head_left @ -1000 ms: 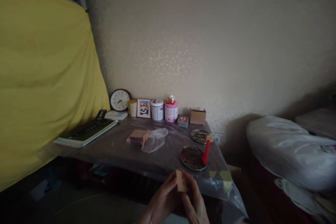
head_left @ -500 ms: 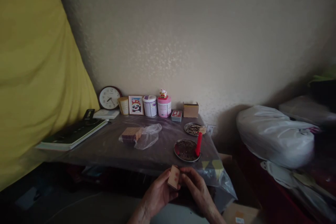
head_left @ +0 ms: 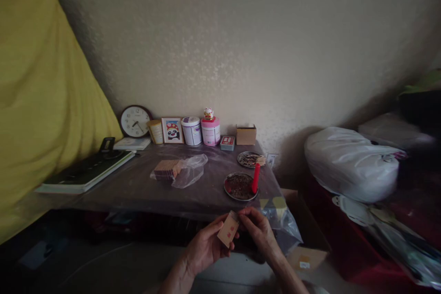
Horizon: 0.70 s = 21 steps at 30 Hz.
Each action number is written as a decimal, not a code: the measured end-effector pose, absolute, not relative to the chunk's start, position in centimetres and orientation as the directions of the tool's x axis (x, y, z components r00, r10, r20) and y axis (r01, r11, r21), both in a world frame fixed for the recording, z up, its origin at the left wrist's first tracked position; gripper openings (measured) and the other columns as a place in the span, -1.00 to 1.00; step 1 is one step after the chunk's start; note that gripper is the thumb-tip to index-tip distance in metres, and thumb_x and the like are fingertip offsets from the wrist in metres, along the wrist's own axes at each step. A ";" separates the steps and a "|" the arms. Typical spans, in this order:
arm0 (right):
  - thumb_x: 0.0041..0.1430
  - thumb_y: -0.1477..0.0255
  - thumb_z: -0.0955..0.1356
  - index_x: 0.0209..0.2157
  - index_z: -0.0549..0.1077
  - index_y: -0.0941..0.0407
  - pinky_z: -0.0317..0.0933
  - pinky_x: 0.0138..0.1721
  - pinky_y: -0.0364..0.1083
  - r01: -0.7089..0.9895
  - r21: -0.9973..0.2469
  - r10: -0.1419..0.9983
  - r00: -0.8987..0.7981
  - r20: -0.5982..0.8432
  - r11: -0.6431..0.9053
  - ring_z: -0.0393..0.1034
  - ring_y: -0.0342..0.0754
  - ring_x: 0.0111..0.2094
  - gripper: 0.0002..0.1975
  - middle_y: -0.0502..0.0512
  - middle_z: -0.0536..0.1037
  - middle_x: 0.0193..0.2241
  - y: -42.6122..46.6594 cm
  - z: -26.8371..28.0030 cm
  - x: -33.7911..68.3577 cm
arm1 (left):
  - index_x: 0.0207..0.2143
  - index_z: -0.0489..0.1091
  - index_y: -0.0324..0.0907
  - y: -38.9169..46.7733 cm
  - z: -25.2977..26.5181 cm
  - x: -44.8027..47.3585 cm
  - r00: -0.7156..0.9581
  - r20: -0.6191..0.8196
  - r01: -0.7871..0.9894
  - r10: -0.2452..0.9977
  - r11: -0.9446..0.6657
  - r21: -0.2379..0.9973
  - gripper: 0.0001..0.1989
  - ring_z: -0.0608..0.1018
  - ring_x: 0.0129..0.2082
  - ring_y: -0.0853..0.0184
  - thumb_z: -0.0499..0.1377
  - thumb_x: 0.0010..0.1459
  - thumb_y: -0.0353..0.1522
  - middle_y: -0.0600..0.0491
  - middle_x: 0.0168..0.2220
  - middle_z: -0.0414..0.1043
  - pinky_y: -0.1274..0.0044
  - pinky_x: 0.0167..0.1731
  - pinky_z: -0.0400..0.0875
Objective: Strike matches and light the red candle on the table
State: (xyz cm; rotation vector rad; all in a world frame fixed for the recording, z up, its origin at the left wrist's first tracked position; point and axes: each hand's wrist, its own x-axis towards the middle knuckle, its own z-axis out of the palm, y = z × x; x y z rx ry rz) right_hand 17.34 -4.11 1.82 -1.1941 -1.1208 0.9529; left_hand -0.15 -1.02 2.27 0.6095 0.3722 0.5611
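A small tan matchbox (head_left: pixel 228 230) with red print is held tilted in my left hand (head_left: pixel 203 249), fingers wrapped round its sides. Its upper end looks slid open, with a greyish inside showing. My right hand (head_left: pixel 257 229) is at that upper end, thumb and fingertips pinched together; what lies between them is too small to make out. Beyond the hands, a red candle (head_left: pixel 255 179) stands upright on the right rim of a dark round plate (head_left: pixel 240 198).
Behind the candle, another plate (head_left: pixel 241 164) holds many matchsticks (head_left: pixel 260 160). A stack of matchboxes (head_left: pixel 167 169) lies with crumpled clear plastic (head_left: pixel 189 172) at the table's middle. Tins, a picture frame (head_left: pixel 172 130) and a clock (head_left: pixel 135 121) line the wall. A cardboard box (head_left: pixel 306 257) sits lower right.
The matchbox's upper end now shows an opening, and my right fingertips have moved up to it. The whole view has shifted, so the table things appear slightly higher and further left.
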 end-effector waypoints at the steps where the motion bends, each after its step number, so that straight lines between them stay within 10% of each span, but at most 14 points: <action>1: 0.04 0.16 0.37 -0.42 0.40 0.15 0.24 -0.41 -0.19 0.038 -0.989 0.968 0.202 0.150 0.145 0.32 -0.15 -0.46 -0.69 -0.03 0.42 -0.50 -4.1 1.8 17.4 | 0.09 0.17 -0.20 -1.0 2.3 -0.2 0.791 -0.165 -0.383 0.589 0.688 0.617 -0.59 0.53 -0.47 0.34 -0.02 0.19 -0.31 -0.13 -0.30 0.50 0.56 -0.50 0.33; 21: 0.19 0.38 0.26 -0.40 0.45 0.12 0.19 -0.27 -0.15 0.563 -0.792 0.943 0.066 0.326 0.235 0.38 -0.07 -0.34 -0.83 0.04 0.48 -0.41 -5.1 3.2 16.6 | -0.13 0.41 -0.27 -0.5 2.1 -0.2 0.667 -0.175 -0.287 0.724 0.467 0.836 -0.66 0.41 -0.65 0.44 0.03 0.04 -0.41 0.00 -0.43 0.49 0.58 -0.65 0.19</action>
